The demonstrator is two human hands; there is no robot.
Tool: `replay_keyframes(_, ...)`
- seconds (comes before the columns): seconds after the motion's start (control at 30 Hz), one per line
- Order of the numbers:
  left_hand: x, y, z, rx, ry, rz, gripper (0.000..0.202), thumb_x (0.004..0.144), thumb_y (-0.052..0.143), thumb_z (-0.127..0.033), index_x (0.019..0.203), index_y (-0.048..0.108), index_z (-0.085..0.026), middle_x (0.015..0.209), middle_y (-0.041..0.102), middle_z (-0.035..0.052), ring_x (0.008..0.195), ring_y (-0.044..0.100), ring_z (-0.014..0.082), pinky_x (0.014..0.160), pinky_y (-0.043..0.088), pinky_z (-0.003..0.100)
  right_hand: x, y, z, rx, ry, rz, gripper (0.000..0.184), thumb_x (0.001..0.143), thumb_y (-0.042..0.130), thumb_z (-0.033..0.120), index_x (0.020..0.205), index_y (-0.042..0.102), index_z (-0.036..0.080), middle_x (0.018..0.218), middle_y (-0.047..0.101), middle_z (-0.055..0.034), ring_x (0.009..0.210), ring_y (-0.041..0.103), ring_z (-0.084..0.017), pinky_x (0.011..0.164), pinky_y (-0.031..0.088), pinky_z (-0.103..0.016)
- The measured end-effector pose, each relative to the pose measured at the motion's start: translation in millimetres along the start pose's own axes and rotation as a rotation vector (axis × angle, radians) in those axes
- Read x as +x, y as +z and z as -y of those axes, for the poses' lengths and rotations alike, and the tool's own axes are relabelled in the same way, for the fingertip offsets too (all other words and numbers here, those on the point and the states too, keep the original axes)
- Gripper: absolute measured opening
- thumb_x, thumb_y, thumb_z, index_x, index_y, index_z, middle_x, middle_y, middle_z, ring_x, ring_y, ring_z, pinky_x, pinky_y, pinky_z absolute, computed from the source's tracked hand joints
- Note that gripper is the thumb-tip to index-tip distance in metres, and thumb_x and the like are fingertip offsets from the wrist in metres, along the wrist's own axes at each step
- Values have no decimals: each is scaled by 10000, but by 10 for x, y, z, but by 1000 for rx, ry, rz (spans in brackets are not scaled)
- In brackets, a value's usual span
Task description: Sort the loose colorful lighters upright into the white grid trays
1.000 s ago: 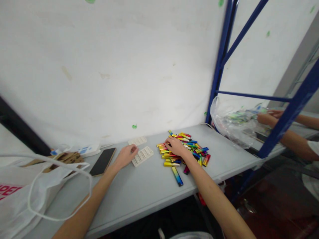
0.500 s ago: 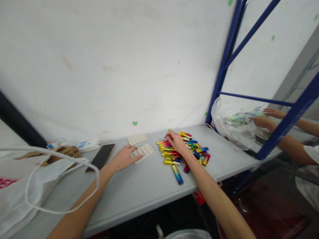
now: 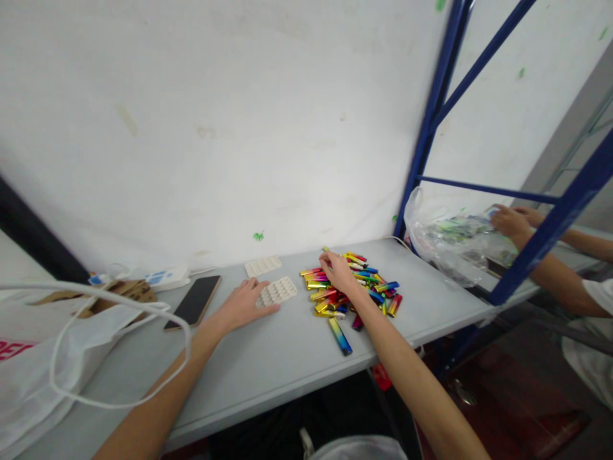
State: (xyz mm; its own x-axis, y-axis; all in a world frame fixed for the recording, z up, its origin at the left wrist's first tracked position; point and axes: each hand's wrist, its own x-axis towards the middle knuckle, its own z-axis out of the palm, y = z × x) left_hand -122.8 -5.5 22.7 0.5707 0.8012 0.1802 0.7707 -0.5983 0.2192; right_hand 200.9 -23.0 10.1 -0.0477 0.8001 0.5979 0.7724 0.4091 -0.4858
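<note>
My left hand lies on the table at the left end of a cream tray with rows of small hollows. Its thumb stretches along the tray's near edge, apart from the fingers at the far corner. My right hand is over the left part of a pile of shiny, multicoloured lighters. Its fingers are curled together, and whatever is between them is hidden. One yellow-to-blue lighter lies apart in front of the pile. Behind the first tray, near the wall, rests a second cream tray.
To the left are a dark phone, a white bag and a looping white cable. A blue metal frame stands at the right. Beyond it, another person's hands work near a clear plastic bag.
The left thumb has slid off the tray to its near edge, leaving more hollows visible. My right hand has barely shifted over the pile. The other person's hands have drawn closer together.
</note>
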Motion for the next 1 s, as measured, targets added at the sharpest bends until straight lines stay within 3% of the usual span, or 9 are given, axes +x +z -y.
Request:
replay_keyframes(0.3, 6, 54, -16, 6, 70, 10, 710, 883, 591, -694, 1363, 627, -172, 1224, 610, 168, 1183, 586, 354, 1055, 456, 429, 2, -134, 124, -9, 7, 57, 198, 1024, 525, 237, 978, 698, 153, 926, 736, -87, 844, 649, -198, 844, 480, -321)
replay_keyframes(0.5, -2, 70, -152, -106, 185, 49, 687, 882, 640, -613, 1415, 599, -182, 1197, 595, 130, 1161, 578, 314, 1079, 446, 401, -60, -361, 288, 280, -90, 408, 250, 958, 676, 396, 976, 770, 165, 946, 773, -60, 850, 676, -189, 802, 503, -295)
replay_keyframes(0.6, -3, 53, -156, -132, 210, 57, 680, 848, 686, -540, 1428, 589, -197, 1192, 602, 116, 1153, 583, 306, 1072, 451, 388, -96, -372, 375, 375, -120, 578, 246, 885, 757, 417, 950, 787, 181, 911, 766, -41, 846, 679, -196, 793, 514, -290)
replay_keyframes(0.7, -6, 25, -108, -124, 166, 54, 745, 816, 712, -574, 1430, 586, -172, 1235, 613, 139, 1177, 584, 322, 1084, 441, 398, -120, -325, 452, 341, -181, 715, 226, 824, 818, 392, 951, 809, 204, 921, 758, -31, 837, 669, -193, 778, 508, -277)
replay_keyframes(0.83, -8, -7, -32, -118, 79, 21, 743, 757, 742, -671, 1314, 657, -187, 1274, 643, 152, 1210, 581, 344, 1094, 434, 416, -141, -250, 502, 237, -246, 747, 192, 787, 856, 343, 933, 823, 222, 949, 745, -34, 901, 651, -206, 848, 488, -294)
replay_keyframes(1.0, 13, -19, 5, -140, 72, 17, 706, 717, 768, -680, 1208, 704, -177, 1239, 667, 152, 1200, 597, 349, 1084, 448, 415, -170, -194, 508, 133, -272, 716, 155, 833, 825, 326, 946, 815, 221, 1010, 716, -54, 993, 622, -226, 911, 464, -319)
